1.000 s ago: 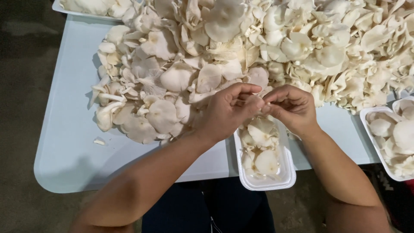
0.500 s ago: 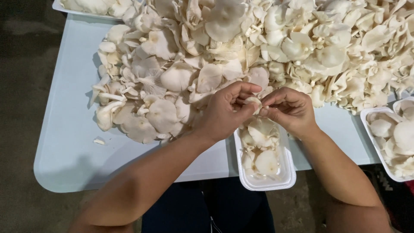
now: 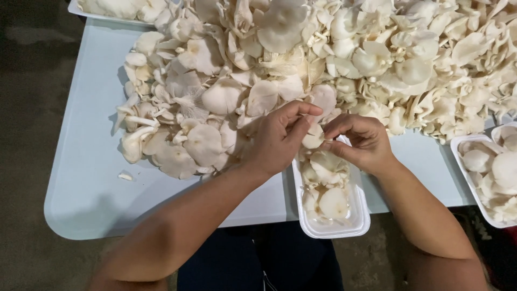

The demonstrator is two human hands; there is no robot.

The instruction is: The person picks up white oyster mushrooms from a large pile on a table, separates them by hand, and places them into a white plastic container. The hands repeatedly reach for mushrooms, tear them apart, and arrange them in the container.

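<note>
1. A mushroom heap (image 3: 334, 64) covers the far part of the worktop (image 3: 81, 178).
2. A tray (image 3: 333, 207) sits at the near edge, mushrooms inside.
3. A second tray (image 3: 487, 172) lies right; another, probably a tray (image 3: 107, 13), far left.

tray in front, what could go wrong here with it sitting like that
1. The tray overhangs the table edge; pressing mushrooms into its near end might tip it off.
2. Both the left hand and right hand pinch one mushroom over the tray; it could tear or fall outside.
3. The pile reaches the table's edge by a small scrap; more pieces may slide off.
</note>
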